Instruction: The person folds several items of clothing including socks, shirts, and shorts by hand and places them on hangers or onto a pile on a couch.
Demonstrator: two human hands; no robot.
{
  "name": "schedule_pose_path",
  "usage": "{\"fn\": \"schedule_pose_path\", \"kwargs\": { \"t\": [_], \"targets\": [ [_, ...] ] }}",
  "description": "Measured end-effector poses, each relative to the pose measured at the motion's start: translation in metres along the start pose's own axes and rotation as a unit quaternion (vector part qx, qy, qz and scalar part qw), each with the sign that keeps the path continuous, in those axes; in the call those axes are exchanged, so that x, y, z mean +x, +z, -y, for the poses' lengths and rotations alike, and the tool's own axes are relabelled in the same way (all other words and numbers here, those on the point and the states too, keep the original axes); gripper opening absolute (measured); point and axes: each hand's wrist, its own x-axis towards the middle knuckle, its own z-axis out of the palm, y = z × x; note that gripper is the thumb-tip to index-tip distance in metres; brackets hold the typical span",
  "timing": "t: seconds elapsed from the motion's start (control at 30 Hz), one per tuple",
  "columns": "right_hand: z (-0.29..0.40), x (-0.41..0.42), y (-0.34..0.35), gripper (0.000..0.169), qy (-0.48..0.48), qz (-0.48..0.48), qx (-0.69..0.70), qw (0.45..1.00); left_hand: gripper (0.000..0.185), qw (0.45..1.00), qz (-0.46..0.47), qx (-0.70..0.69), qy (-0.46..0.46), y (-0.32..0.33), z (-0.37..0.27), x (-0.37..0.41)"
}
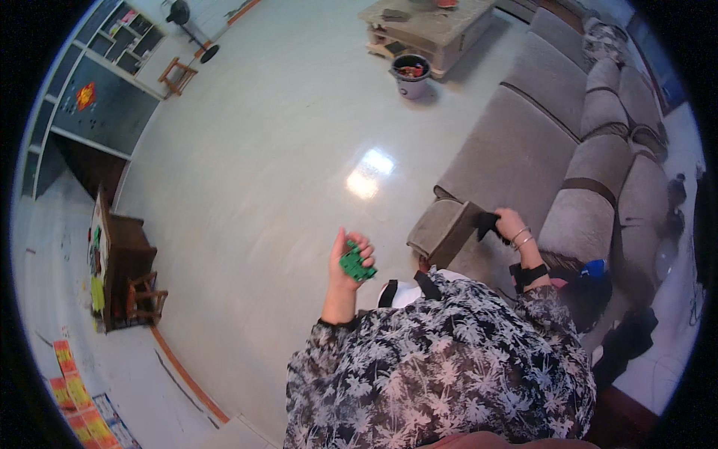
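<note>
My left hand is raised over the floor with its palm turned up. Its fingers curl around a cluster of small green plastic pieces; their exact kind is hard to make out. Over by the sofa armrest, my right hand grips a dark, limp piece that looks like black fabric. The black piece hangs just above the seat edge, and part of it is hidden behind the fingers.
A long grey-brown sofa runs along the right. Ahead, a grey bucket with mixed contents stands by a low coffee table. At left are a wooden desk and stool; a stand fan is farther back.
</note>
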Motion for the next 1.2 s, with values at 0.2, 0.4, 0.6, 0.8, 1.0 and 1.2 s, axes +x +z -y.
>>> {"fn": "schedule_pose_path", "kwargs": {
  "t": [0.2,0.4,0.6,0.8,1.0,1.2],
  "targets": [
    [-0.022,-0.044,-0.007,0.023,0.077,0.177,0.153,0.969,0.034,0.998,-0.051,-0.02,0.032,-0.061,-0.012,-0.022],
    [0.029,-0.097,-0.152,0.024,-0.033,-0.131,0.772,0.621,0.033,0.994,-0.106,0.024,0.029,-0.044,-0.023,-0.003],
    [-0.142,-0.078,0.027,0.028,0.208,0.339,0.418,0.817,0.032,0.989,-0.114,0.091,-0.027,-0.009,-0.003,0.036],
    [-0.143,-0.094,0.061,0.039,0.228,0.148,0.104,0.957,0.034,0.981,-0.131,0.133,-0.043,-0.004,0.003,0.035],
    [-0.081,-0.083,-0.11,0.029,0.186,-0.412,0.331,0.828,0.033,0.981,-0.115,0.137,-0.074,-0.011,0.008,0.036],
    [-0.007,-0.1,-0.194,0.045,0.143,-0.796,0.122,0.576,0.032,0.973,-0.15,0.158,-0.071,0.002,0.009,0.033]
  ]
}}
